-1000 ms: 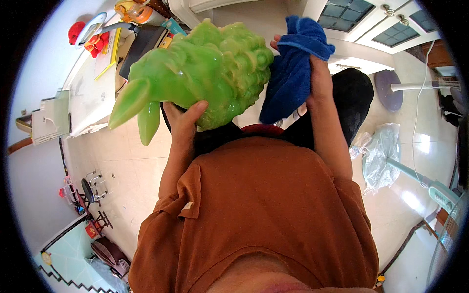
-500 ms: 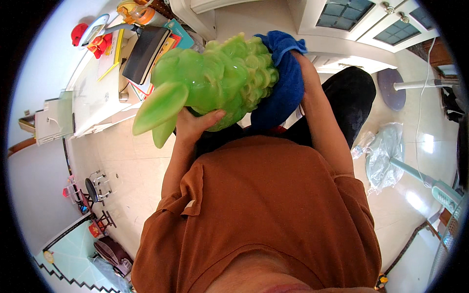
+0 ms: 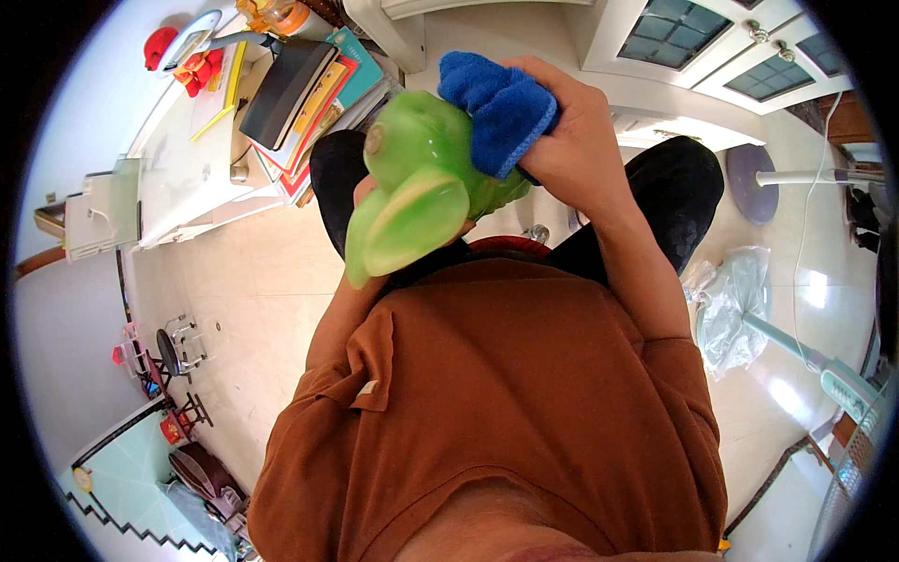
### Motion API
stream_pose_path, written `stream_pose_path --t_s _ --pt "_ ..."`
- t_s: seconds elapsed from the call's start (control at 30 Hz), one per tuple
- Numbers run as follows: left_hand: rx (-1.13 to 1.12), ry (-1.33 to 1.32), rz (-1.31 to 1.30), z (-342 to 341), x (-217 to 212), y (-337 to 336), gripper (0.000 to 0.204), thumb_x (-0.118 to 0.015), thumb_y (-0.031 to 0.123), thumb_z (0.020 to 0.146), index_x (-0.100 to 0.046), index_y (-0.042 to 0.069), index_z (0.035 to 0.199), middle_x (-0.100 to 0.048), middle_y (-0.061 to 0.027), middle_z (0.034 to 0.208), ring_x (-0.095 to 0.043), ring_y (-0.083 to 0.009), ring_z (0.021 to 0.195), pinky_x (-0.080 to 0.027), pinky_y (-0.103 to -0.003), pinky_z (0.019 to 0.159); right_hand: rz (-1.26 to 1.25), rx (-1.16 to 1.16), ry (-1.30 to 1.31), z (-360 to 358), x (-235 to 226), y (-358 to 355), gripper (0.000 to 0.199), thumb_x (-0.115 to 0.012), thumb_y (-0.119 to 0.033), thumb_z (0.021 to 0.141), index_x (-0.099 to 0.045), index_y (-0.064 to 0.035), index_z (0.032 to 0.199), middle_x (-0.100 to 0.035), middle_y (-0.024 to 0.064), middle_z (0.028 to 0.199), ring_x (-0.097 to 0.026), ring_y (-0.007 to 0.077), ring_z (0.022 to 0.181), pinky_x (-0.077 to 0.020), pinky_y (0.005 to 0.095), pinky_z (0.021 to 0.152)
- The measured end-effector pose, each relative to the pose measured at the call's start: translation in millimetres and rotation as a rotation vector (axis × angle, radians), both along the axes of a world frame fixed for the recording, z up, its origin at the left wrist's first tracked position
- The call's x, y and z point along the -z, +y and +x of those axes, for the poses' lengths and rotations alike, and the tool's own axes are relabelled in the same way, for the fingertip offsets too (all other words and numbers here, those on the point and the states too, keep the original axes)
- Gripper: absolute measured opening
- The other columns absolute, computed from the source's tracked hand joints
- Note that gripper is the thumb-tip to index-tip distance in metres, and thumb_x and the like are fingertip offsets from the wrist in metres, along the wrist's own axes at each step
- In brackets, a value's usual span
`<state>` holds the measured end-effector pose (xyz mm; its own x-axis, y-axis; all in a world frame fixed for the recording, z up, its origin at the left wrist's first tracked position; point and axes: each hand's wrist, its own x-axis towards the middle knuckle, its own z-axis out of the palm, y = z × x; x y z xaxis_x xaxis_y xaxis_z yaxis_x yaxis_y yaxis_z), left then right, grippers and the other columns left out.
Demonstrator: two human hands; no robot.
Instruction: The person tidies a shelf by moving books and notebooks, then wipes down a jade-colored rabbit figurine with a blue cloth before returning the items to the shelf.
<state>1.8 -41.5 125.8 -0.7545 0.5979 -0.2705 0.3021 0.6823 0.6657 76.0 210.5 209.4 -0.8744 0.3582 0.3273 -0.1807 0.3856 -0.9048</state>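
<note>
A glossy green ornament point(image 3: 417, 140) with leaf-like or ear-like flaps at one end is tilted over my lap, slightly blurred. Beneath and behind it is my left hand point(image 3: 363, 190), mostly hidden; the bits that show are wrapped round the ornament and support it. My right hand point(image 3: 585, 140) is closed on a bunched blue cloth point(image 3: 501, 103), pressed against the ornament's upper right side. The cloth covers part of the ornament there.
To the left, a white desk point(image 3: 187, 201) bears a stack of books and folders point(image 3: 290, 94) and a lamp point(image 3: 192, 42). White cabinets point(image 3: 712, 56) stand ahead on the right. A plastic-wrapped fan base point(image 3: 735, 309) and a trailing white cable point(image 3: 805, 225) are at right.
The ornament has turned, its flapped end swinging right and toward me. My right hand has brought the cloth from the far right end up onto its top. The left hand has gone further underneath.
</note>
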Motion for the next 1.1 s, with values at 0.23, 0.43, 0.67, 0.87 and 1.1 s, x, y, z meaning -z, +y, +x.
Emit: stream_pose_path --t_s 0.23,0.43,0.67,0.87,1.1 --pt "-0.168 -0.273 0.775 -7.0 18.8 16.8 0.026 -0.063 0.011 0.093 -0.061 0.002 0.117 -0.068 -0.0055 0.106 -0.066 -0.0161 0.091 -0.054 -0.030 0.081 -0.954 -0.052 0.160 5.4 46.9 35.8 0.033 -0.066 -0.023 0.088 -0.068 0.0004 0.111 -0.073 0.0146 0.098 -0.072 0.0253 0.090 -0.0569 0.0354 0.080" --pt "-0.165 -0.361 0.825 -8.2 5.5 26.4 0.027 -0.067 0.013 0.090 -0.063 0.002 0.114 -0.068 -0.0048 0.104 -0.066 -0.0157 0.091 -0.055 -0.030 0.080 -0.107 -0.073 0.146 34.2 50.4 22.2 0.046 -0.076 -0.013 0.078 -0.064 -0.0092 0.122 -0.061 0.0171 0.130 -0.059 0.0276 0.121 -0.0448 0.0377 0.104" --pt "-0.095 -0.271 0.745 4.7 -9.3 35.4 0.037 -0.079 0.019 0.079 -0.065 0.004 0.110 -0.070 -0.0040 0.099 -0.068 -0.0167 0.089 -0.055 -0.030 0.079 -0.019 0.020 -0.100 20.3 15.7 -4.1 0.032 -0.072 -0.010 0.082 -0.065 -0.0028 0.113 -0.069 0.0043 0.095 -0.063 0.0119 0.093 -0.0496 0.0277 0.085" --pt "0.089 0.182 0.284 11.3 -10.3 12.9 0.062 -0.091 0.028 0.063 -0.065 0.007 0.115 -0.070 -0.0075 0.105 -0.067 -0.0234 0.095 -0.052 -0.036 0.088 -0.964 0.107 0.131 10.3 59.5 34.1 0.037 -0.069 -0.031 0.088 -0.067 -0.0026 0.111 -0.071 0.0110 0.097 -0.069 0.0199 0.087 -0.0552 0.0352 0.080" --pt "-0.134 -0.140 0.507 9.4 -23.4 18.4 0.084 -0.093 0.024 0.056 -0.053 -0.001 0.126 -0.060 -0.0127 0.120 -0.057 -0.0263 0.111 -0.045 -0.039 0.098 -1.090 0.190 -0.237 33.3 114.1 35.1 0.050 -0.062 -0.036 0.094 -0.055 -0.0049 0.133 -0.062 0.0150 0.126 -0.064 0.0262 0.109 -0.0511 0.0393 0.096"
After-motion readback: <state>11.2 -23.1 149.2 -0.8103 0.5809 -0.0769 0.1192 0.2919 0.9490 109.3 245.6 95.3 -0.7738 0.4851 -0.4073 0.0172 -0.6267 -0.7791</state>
